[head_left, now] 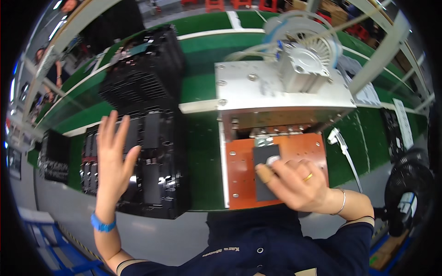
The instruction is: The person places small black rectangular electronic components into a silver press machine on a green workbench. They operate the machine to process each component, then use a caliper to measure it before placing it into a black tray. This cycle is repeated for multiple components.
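Observation:
My left hand (112, 158), its fingers spread, is over a black tray (182, 195) at the left that holds several dark flat rectangular pieces (152, 131). Nothing is in that hand. On the orange plate (239, 184) of a metal press lies another dark grey flat piece (265, 193), with a clear, shiny strip (264, 141) at its far end. My right hand (299, 184) has bent fingers closed at this piece, and its fingertips carry beige and white covers. The fingers hide part of the piece, including the exact grip.
The press's metal top (248, 85) overhangs the orange plate's far side and carries a silver cylinder (304, 69) with hoses. Stacked black trays (142, 73) stand far left. A white-handled tool (343, 145) lies right of the press; a black fan (410, 188) stands at the right edge.

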The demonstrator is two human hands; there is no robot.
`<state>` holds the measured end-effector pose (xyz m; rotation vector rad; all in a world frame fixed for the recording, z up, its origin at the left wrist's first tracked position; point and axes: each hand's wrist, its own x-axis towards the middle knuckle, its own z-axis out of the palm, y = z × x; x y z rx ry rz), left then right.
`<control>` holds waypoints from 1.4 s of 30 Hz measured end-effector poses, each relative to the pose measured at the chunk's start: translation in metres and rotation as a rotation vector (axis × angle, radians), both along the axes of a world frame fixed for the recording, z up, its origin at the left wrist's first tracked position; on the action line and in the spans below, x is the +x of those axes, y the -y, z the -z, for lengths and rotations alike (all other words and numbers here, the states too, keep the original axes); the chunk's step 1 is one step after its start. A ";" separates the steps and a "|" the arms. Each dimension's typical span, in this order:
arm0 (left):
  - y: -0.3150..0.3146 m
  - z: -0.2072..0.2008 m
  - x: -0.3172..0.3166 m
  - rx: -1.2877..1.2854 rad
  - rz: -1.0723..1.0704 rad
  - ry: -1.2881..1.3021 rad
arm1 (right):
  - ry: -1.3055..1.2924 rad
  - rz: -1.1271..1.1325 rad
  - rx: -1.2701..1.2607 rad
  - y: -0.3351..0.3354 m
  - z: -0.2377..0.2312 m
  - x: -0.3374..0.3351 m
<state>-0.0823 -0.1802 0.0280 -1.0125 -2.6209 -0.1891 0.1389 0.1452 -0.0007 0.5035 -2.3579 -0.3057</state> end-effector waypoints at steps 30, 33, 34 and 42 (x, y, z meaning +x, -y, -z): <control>-0.170 0.031 0.094 -0.331 1.095 0.362 | 0.281 0.170 -0.525 -0.052 0.032 0.000; -0.170 0.030 0.093 -0.336 1.097 0.351 | 0.305 0.170 -0.488 -0.051 0.028 -0.002; -0.170 0.030 0.093 -0.337 1.094 0.352 | 0.316 0.173 -0.481 -0.050 0.027 -0.003; -0.171 0.030 0.093 -0.338 1.096 0.357 | 0.348 0.137 -0.522 -0.054 0.031 -0.001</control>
